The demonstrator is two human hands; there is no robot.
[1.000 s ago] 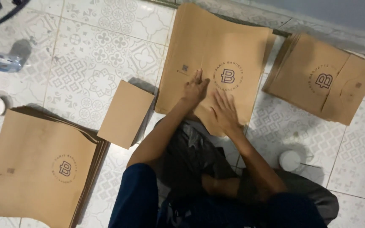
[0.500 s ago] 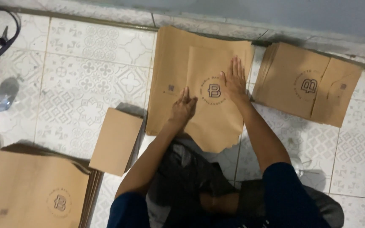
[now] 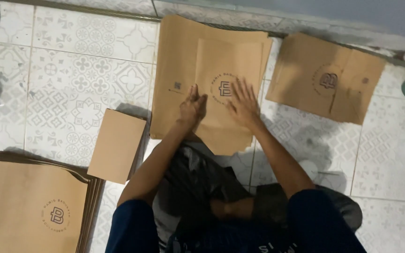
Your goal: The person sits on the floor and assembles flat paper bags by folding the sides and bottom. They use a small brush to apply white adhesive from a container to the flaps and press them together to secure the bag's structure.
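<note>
Right now my left hand (image 3: 192,107) lies edge-on with fingers together, and my right hand (image 3: 242,100) lies flat with fingers spread; both press the brown paper sheet (image 3: 212,75) on the tiled floor (image 3: 71,70), neither gripping it. I'd judge a clean crease wants firm, even pressure sliding along the fold, edges kept aligned. Further out, a small cardboard piece (image 3: 116,145) lies left, a stack of sheets (image 3: 29,206) nearer left, a folded bag (image 3: 326,77) right; whether anything is inside it I cannot tell
</note>
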